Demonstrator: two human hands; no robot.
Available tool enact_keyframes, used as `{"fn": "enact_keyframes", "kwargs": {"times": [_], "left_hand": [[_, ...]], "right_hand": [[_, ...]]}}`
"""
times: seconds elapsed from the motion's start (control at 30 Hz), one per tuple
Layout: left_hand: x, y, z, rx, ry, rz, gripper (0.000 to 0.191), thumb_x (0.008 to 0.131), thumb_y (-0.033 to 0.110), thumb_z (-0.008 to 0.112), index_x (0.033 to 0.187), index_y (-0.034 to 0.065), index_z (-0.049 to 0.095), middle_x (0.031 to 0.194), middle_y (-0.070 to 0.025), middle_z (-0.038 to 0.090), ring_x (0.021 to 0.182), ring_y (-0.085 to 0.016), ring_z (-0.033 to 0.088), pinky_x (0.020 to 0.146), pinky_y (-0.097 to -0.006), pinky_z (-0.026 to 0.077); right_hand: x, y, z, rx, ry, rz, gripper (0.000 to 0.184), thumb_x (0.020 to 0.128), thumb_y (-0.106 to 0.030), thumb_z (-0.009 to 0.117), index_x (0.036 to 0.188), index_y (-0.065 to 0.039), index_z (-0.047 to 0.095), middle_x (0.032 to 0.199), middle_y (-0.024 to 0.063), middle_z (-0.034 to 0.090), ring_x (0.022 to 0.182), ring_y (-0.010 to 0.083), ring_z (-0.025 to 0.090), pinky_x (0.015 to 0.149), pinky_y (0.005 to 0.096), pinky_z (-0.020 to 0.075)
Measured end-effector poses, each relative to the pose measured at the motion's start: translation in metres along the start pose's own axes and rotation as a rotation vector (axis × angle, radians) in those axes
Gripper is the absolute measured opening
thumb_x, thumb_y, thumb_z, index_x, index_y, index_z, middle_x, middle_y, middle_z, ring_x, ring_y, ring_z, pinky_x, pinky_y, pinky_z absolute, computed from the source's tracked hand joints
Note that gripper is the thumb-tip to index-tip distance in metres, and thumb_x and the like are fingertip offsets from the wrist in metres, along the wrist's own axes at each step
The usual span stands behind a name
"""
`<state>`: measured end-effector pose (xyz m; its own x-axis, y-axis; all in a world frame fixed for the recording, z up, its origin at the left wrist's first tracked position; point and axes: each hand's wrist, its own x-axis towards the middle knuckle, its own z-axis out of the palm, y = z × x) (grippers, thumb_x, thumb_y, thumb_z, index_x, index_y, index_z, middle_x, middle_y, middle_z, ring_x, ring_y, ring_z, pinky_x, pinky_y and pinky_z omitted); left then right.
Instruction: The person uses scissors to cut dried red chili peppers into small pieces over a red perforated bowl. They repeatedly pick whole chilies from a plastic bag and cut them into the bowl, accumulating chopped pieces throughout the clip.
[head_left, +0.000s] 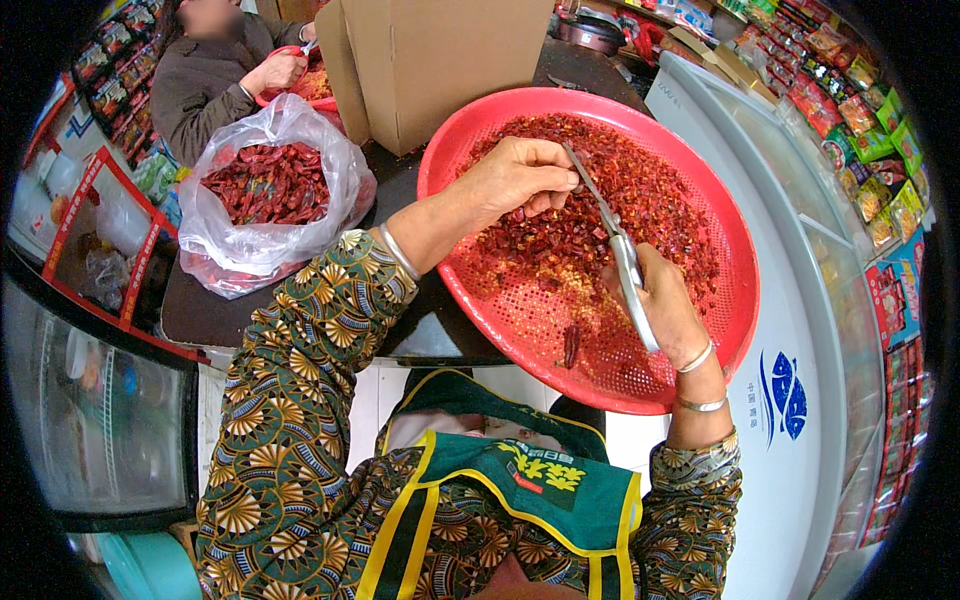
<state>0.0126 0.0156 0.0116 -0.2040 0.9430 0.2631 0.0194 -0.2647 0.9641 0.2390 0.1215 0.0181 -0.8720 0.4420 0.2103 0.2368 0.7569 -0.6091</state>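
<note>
My right hand (664, 300) is closed around the handles of metal scissors (611, 217) over a large red plastic sieve basket (487, 330). The blades point up and left towards my left hand (532, 176), whose fingers are pinched together beside them. Whether a piece of chili is between those fingertips cannot be told. Cut dried red chili pieces (645, 199) and yellow seeds fill much of the basket. One whole dried chili (572, 345) lies near its lower rim. To the left, a clear plastic bag (206, 244) holds whole dried red chilies (274, 184).
A cardboard box (450, 67) stands behind the basket on the dark table (217, 307). At the upper left, another person (199, 82) holds scissors over a red basket (326, 101). A white chest freezer (787, 315) is close on the right, a glass-door cooler (112, 405) on the left.
</note>
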Motion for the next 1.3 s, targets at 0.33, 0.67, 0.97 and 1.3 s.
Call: {"fn": "enact_keyframes", "kwargs": {"times": [0.33,0.67,0.97,1.3], "left_hand": [[0.005,-0.009,-0.006,-0.145,0.110,-0.014,0.015,0.097,0.019,0.057,0.102,0.0052,0.059,0.083,-0.0045,0.064,0.066,-0.009,0.059,0.058,-0.0222,0.050],[0.003,-0.001,-0.009,-0.277,0.151,0.006,0.015,0.095,0.015,0.058,0.106,0.0037,0.060,0.089,-0.0080,0.067,0.074,-0.013,0.065,0.067,-0.0276,0.055],[0.000,0.001,-0.002,-0.174,0.037,-0.038,0.010,0.093,0.014,0.059,0.097,0.0051,0.060,0.086,-0.0077,0.067,0.069,-0.011,0.064,0.064,-0.0257,0.054],[-0.001,0.003,0.004,-0.168,0.025,-0.032,0.008,0.092,0.013,0.061,0.095,0.0055,0.060,0.085,-0.0069,0.066,0.068,-0.010,0.063,0.063,-0.0230,0.053]], "right_hand": [[0.003,0.004,-0.002,0.068,0.110,0.061,0.021,0.087,-0.017,0.067,0.088,0.001,0.055,0.065,0.0047,0.052,0.059,0.0111,0.046,0.053,0.0300,0.0408],[0.003,0.007,0.001,-0.059,0.093,0.066,0.032,0.085,-0.023,0.069,0.096,0.004,0.057,0.069,0.0099,0.056,0.063,0.0149,0.052,0.060,0.0327,0.0447],[0.001,-0.002,-0.002,-0.013,0.039,0.067,0.041,0.085,-0.032,0.069,0.098,0.005,0.056,0.081,0.0251,0.063,0.075,0.0377,0.065,0.067,0.0439,0.0485],[-0.001,-0.008,-0.002,0.101,-0.032,0.049,0.027,0.088,-0.020,0.068,0.091,0.003,0.054,0.068,0.0105,0.052,0.064,0.0143,0.048,0.059,0.0342,0.0440]]}}
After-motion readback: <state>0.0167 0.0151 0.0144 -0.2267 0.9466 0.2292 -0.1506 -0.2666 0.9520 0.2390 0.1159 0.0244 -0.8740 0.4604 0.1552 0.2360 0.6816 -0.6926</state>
